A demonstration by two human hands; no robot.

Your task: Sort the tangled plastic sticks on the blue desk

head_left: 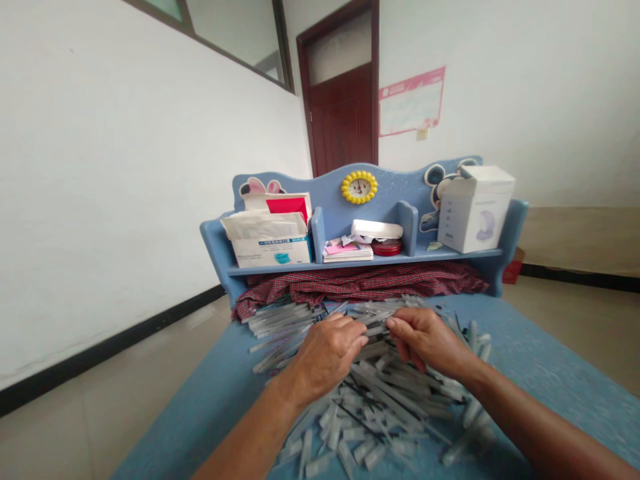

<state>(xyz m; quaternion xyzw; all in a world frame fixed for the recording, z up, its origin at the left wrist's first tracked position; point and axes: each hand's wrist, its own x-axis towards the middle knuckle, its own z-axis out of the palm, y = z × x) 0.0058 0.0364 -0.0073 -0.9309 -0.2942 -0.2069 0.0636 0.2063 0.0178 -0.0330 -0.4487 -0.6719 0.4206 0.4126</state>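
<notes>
A heap of frosted, see-through plastic tubes that look like pen barrels and caps [390,393] spreads over the blue desk [200,413], with thin dark rods among them. Over the back of the heap, my left hand [330,347] has its fingers curled closed round a slim translucent tube. Just to its right, my right hand [423,337] pinches the other end of what looks like a slim tube [376,327] with a dark part, between thumb and forefinger. Fingers partly hide the piece. Longer tubes [283,320] lie roughly side by side at the back left.
A red checked cloth [360,281] lies bunched under the desk's shelf [420,259]. On the shelf stand a mask box [270,243], papers [347,251], a round red tin [387,248] and a white carton [475,210]. A yellow clock [359,187] is fixed above.
</notes>
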